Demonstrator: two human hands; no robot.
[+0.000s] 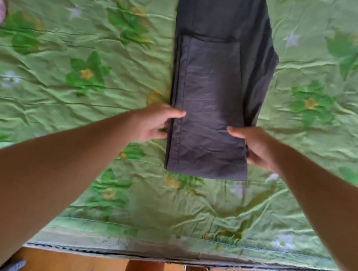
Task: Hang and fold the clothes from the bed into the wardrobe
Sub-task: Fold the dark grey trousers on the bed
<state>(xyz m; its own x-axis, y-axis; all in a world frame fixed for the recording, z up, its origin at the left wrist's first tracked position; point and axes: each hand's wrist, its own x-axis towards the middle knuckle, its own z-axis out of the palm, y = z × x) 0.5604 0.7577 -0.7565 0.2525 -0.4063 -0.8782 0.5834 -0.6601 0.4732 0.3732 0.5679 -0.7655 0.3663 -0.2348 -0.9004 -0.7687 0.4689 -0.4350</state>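
Trousers lie on the bed, already folded over once. Left hand and right hand each pinch a side edge. Judging by this, further folding and the wardrobe remain.

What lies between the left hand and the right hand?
In the head view, the folded grey trousers, gripped at their edges by left hand and right hand.
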